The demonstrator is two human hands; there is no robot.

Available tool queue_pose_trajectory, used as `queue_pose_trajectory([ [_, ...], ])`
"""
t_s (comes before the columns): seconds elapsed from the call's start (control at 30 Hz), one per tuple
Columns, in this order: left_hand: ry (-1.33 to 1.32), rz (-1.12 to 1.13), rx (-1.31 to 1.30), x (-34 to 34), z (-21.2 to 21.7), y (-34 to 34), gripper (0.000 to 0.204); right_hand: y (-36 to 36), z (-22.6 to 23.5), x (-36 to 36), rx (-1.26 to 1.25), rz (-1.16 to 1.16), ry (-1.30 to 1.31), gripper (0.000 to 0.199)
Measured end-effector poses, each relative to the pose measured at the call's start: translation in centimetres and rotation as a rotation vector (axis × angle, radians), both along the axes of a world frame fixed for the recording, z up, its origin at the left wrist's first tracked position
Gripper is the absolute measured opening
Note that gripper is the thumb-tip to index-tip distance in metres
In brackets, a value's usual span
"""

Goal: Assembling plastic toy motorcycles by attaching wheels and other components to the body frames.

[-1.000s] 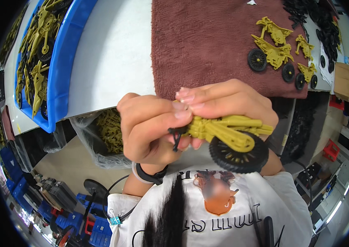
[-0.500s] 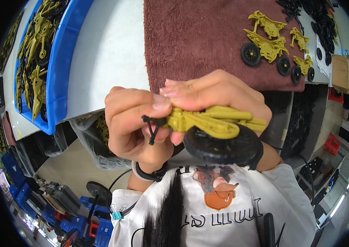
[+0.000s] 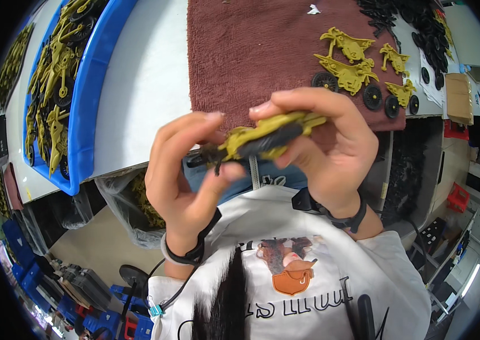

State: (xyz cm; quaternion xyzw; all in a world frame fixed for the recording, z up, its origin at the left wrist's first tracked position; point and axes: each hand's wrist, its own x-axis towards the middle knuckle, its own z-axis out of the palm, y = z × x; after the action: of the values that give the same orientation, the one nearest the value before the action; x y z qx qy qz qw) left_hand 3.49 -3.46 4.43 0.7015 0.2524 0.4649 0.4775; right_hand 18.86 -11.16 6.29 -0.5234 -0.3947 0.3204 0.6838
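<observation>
A yellow plastic toy motorcycle (image 3: 268, 135) with a black wheel is held up before my chest, slightly blurred. My right hand (image 3: 333, 144) pinches its rear end, fingers above and thumb below. My left hand (image 3: 180, 170) is curled loosely round the front end, its thumb beside the small black handlebar (image 3: 217, 161). Beyond the hands lies a brown-red towel (image 3: 245, 62). On its right part rest several yellow toy body parts (image 3: 347, 71) and black spoked wheels (image 3: 372, 97).
At the left stands a blue tray (image 3: 90, 107) full of yellow and black toy motorcycles (image 3: 58, 113). Black parts (image 3: 421, 28) are heaped at the far right, near a cardboard box (image 3: 459, 97). A clear plastic bag (image 3: 126, 218) hangs below the table edge.
The toy motorcycle has moved away from my chest and turned, its wheel now seen more edge-on. My hands have spread apart, the left fingers looser at the front.
</observation>
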Motion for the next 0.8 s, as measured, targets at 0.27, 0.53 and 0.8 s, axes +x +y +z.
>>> queue_pose_trajectory([
  [0.27,0.108,-0.016,0.14,0.3,-0.3,-0.2,0.038,0.4,0.0,0.9,0.171,0.099,-0.415,0.041],
  [0.53,0.033,0.055,0.299,1.3,-0.5,-0.7,0.034,0.2,0.7,-0.2,0.198,0.016,-0.411,0.032],
  [0.8,-0.043,0.019,0.336,1.3,-0.3,0.0,0.045,0.3,1.1,-0.4,0.142,-0.016,-0.372,0.028],
])
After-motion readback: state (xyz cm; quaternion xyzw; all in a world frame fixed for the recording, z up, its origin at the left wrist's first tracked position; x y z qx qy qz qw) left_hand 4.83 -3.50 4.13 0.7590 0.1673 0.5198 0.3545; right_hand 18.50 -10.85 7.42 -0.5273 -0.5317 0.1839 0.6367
